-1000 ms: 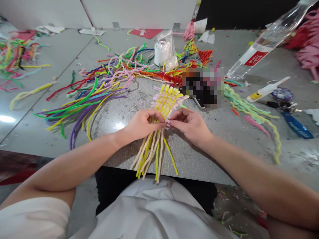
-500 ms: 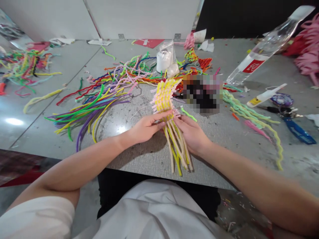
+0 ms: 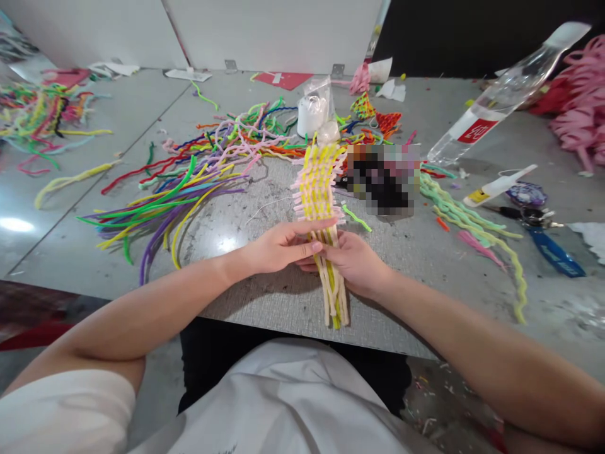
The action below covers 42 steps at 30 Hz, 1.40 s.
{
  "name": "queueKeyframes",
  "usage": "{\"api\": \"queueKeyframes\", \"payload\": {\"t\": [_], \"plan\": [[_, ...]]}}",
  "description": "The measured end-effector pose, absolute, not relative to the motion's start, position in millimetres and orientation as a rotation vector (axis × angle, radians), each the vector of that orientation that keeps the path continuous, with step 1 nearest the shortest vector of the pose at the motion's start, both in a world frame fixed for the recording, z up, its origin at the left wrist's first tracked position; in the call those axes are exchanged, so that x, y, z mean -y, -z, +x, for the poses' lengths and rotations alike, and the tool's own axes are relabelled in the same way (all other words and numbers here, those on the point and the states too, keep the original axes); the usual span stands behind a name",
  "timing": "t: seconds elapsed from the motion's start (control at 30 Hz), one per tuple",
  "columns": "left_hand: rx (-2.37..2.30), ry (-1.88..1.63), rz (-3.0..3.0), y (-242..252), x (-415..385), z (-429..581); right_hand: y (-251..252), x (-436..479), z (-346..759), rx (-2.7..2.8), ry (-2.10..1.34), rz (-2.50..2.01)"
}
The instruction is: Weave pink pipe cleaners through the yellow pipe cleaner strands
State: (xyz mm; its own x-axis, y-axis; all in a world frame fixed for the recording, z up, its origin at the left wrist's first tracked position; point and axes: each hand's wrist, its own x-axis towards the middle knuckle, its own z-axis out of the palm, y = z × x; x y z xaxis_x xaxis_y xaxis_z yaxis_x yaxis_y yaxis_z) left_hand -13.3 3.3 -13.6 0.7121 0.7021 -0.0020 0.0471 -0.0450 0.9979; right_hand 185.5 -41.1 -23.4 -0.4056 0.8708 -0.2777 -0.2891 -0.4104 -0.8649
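Between my two hands is a woven strip [image 3: 317,183] of yellow, pink and cream fuzzy cords, its checked part pointing away from me. Loose cream and yellow cord ends [image 3: 334,296] hang from it towards the table's near edge. My left hand [image 3: 283,246] grips the strip from the left, forefinger laid across the front and thumb below. From the right, my right hand [image 3: 357,258] pinches the strands just under the woven part, thumb close to the left thumb. The fingers behind the strip are partly hidden.
Colourful cords [image 3: 161,208] lie at left and behind the strip. A white thread spool [image 3: 309,116] stands at the back. On the right are a tilted water bottle [image 3: 477,126], a glue bottle [image 3: 496,187], keys with a blue strap [image 3: 553,249] and pale green cords [image 3: 472,217].
The woven strip has straightened and its far end has swung slightly right. Its loose ends are drawn closer together, and my right hand has shifted left, nearer my left thumb.
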Motion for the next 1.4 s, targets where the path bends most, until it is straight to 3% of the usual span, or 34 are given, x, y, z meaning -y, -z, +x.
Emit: {"api": "queueKeyframes", "payload": {"t": [0.17, 0.37, 0.7, 0.9, 1.1, 1.4], "plan": [[-0.705, -0.575, 1.534, 8.6, -0.3, -14.8, 21.5, 44.1, 188.5, 1.051, -1.883, -1.034], [-0.721, -0.842, 1.625, 1.9, -3.1, -11.7, 18.7, 42.0, 196.3, 1.262, -1.647, -1.083], [-0.656, -0.767, 1.571, 1.4, 6.4, -11.3, 21.3, 39.4, 203.0, 1.455, -1.464, -1.156], [-0.8, -0.722, 1.613, -5.9, 5.8, -18.6, 5.1, 13.0, 235.1, 1.455, -1.045, -1.295], [-0.761, -0.65, 1.51, -2.2, 7.5, -17.0, 10.4, -35.1, 290.1, 1.767, -0.062, -1.803], [-0.714, -0.622, 1.35, 7.9, 1.5, -16.4, 37.0, -59.4, 320.7, 1.795, -0.111, -1.868]]}}
